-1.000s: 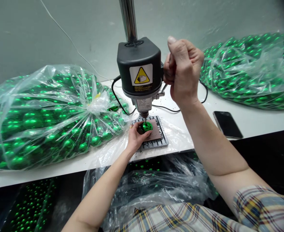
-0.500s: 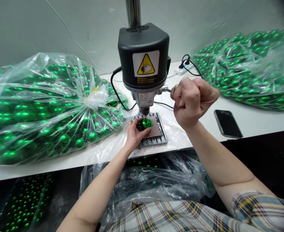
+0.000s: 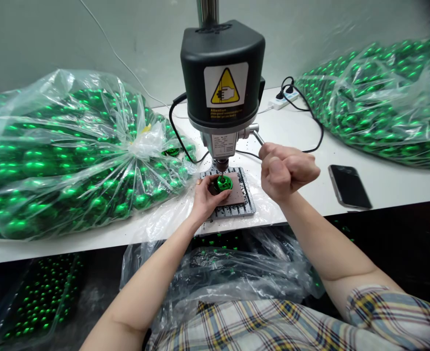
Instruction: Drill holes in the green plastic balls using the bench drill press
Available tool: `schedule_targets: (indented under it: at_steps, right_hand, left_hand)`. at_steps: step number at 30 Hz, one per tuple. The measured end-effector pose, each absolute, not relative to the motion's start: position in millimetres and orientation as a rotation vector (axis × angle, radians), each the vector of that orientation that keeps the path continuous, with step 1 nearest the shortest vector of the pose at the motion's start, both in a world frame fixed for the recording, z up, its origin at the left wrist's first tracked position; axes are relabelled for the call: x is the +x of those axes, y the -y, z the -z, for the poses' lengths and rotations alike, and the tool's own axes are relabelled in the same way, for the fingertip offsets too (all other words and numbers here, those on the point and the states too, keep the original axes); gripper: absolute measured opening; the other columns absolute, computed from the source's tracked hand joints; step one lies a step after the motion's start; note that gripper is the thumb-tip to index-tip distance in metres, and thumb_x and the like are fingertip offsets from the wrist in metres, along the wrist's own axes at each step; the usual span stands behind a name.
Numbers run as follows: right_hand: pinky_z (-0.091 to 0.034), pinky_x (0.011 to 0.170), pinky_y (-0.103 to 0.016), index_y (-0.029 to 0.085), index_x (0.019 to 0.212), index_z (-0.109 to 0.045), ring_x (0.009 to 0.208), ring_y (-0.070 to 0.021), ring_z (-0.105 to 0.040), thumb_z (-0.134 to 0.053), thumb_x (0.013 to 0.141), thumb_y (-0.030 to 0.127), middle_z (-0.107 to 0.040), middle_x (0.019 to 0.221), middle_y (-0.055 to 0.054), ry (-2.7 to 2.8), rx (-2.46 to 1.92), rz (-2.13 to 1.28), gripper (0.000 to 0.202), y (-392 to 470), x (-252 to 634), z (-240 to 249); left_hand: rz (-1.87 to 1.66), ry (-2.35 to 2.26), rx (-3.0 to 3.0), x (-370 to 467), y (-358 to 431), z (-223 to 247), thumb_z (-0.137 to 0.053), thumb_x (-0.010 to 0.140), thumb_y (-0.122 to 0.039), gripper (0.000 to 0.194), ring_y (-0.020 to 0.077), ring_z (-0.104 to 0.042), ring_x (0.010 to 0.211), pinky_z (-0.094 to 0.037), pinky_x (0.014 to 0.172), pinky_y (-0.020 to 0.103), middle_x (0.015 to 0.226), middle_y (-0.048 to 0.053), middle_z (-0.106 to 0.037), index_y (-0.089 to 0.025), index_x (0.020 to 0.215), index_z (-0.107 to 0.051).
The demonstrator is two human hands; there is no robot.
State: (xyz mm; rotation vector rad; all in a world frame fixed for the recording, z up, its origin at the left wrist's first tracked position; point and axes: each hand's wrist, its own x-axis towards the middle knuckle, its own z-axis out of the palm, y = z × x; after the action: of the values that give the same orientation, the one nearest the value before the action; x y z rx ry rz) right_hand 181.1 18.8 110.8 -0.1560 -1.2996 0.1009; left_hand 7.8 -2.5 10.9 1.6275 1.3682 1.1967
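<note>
My left hand (image 3: 208, 195) grips a shiny green ball (image 3: 224, 183) from its left side, thumb in front and fingers behind. The ball rests on a pinkish pad (image 3: 238, 193) atop the slotted grey base plate (image 3: 243, 211). Above it stands a black bench drill press (image 3: 222, 73), its bit (image 3: 222, 174) reaching down to the ball's top; whether it has entered is too small to tell. My right hand (image 3: 286, 170) is closed around the end of the drill's feed lever (image 3: 258, 136), right of the drill head.
Clear bags of green balls lie on the left (image 3: 54, 161) and right (image 3: 383, 107) of the white table. A phone (image 3: 350, 186) and a power strip (image 3: 284, 100) are on the right. Clear plastic (image 3: 237, 278) spreads over my lap. Dark specks litter the base plate.
My right hand has moved lower with the feed lever, which now shows more of its rod. My left hand stays on the ball. The camera view has shifted slightly.
</note>
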Motion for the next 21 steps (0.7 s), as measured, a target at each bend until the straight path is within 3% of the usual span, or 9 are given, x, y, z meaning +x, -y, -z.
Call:
schedule_targets:
  at_steps: [4, 9, 13, 16, 19, 21]
  right_hand:
    - [-0.021, 0.04, -0.032, 0.02, 0.049, -0.023, 0.033, -0.0089, -0.023, -0.06, 0.084, 0.018, -0.026, 0.04, 0.006, 1.325, -0.099, -0.109, 0.05, -13.8, 177.3, -120.8]
    - [-0.023, 0.039, -0.031, 0.022, 0.049, -0.034, 0.037, -0.0099, -0.029, -0.065, 0.09, 0.034, -0.032, 0.044, 0.004, 1.116, -0.446, -0.395, 0.053, -17.5, 170.3, -194.4]
    - [-0.014, 0.033, -0.028, 0.024, 0.046, -0.037, 0.034, -0.0084, -0.02, -0.053, 0.093, 0.023, -0.031, 0.041, 0.004, 1.057, -0.568, -0.719, 0.049, -38.7, 168.7, -235.1]
    - [-0.01, 0.032, -0.027, 0.024, 0.048, -0.039, 0.035, -0.007, -0.018, -0.06, 0.087, 0.024, -0.032, 0.042, 0.005, 1.026, -0.475, -0.734, 0.044, -48.4, 167.1, -235.1]
    - [-0.009, 0.031, -0.025, 0.024, 0.049, -0.038, 0.034, -0.0061, -0.018, -0.064, 0.083, 0.024, -0.03, 0.041, 0.006, 1.025, -0.45, -0.687, 0.043, -50.7, 165.8, -227.9]
    - [-0.01, 0.031, -0.025, 0.024, 0.048, -0.039, 0.034, -0.0058, -0.019, -0.063, 0.083, 0.023, -0.03, 0.041, 0.006, 1.019, -0.458, -0.677, 0.042, -50.8, 165.8, -225.7]
  left_hand:
    - [-1.184, -1.366, 1.615, 8.3, 1.9, -12.5, -0.089, 0.067, -0.032, 0.054, 0.0223, -0.065, 0.096, -0.053, 0.088, 0.035, 0.1, 0.008, -0.069, -0.018, 0.114, -0.068]
    - [-1.202, -1.386, 1.579, 12.2, 5.9, -24.0, -0.088, 0.066, -0.03, 0.048, 0.0209, -0.065, 0.09, -0.052, 0.083, 0.033, 0.096, 0.007, -0.069, -0.018, 0.107, -0.066]
    - [-1.155, -1.487, 1.716, 0.3, 41.9, -54.2, -0.081, 0.069, -0.028, 0.038, 0.0212, -0.064, 0.086, -0.052, 0.077, 0.034, 0.096, 0.007, -0.068, -0.019, 0.102, -0.063]
    - [-0.442, -1.208, 2.109, -20.8, 89.6, -69.9, -0.084, 0.066, -0.034, 0.042, 0.0265, -0.066, 0.09, -0.052, 0.076, 0.035, 0.095, 0.007, -0.07, -0.022, 0.102, -0.066]
    - [0.362, -1.034, 2.317, -39.0, 130.7, -71.9, -0.083, 0.07, -0.046, 0.048, 0.0356, -0.068, 0.095, -0.052, 0.078, 0.041, 0.098, 0.015, -0.073, -0.016, 0.105, -0.071]
    - [0.514, -1.012, 2.321, -47.2, 138.2, -74.4, -0.077, 0.078, -0.053, 0.051, 0.0359, -0.069, 0.096, -0.051, 0.078, 0.04, 0.105, 0.018, -0.073, -0.013, 0.109, -0.071]
